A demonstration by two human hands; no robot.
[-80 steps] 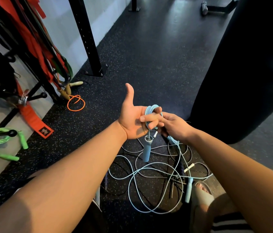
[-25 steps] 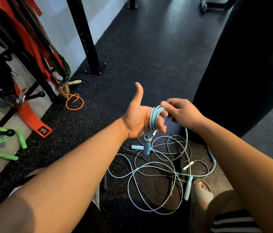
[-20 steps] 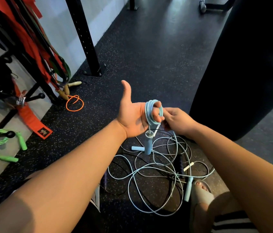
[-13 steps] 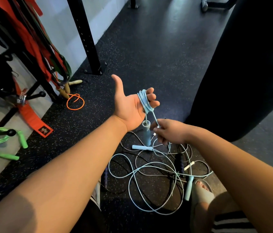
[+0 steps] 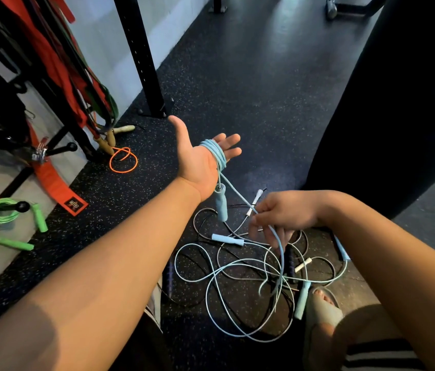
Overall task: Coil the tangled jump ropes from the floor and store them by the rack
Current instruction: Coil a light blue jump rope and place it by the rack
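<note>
My left hand (image 5: 197, 159) is held up, palm open, with several turns of a light blue jump rope (image 5: 217, 155) wrapped around its fingers. One blue handle (image 5: 221, 202) hangs below the palm. My right hand (image 5: 283, 216) is lower and to the right, pinching the same rope's free length, which runs down into a tangle of blue, white and black ropes (image 5: 248, 266) on the floor. Another blue handle (image 5: 227, 239) lies in the tangle.
A rack (image 5: 58, 84) hung with red and green bands stands at the left. By it lie a coiled green rope (image 5: 2, 212) and an orange rope (image 5: 123, 159). A black upright post (image 5: 141, 57) stands behind. A black punching bag (image 5: 398, 103) fills the right. My sandalled foot (image 5: 320, 306) touches the tangle.
My right hand has dropped away from the left hand, drawing the rope downward and to the right. The left hand has lifted slightly, its fingers spread wider.
</note>
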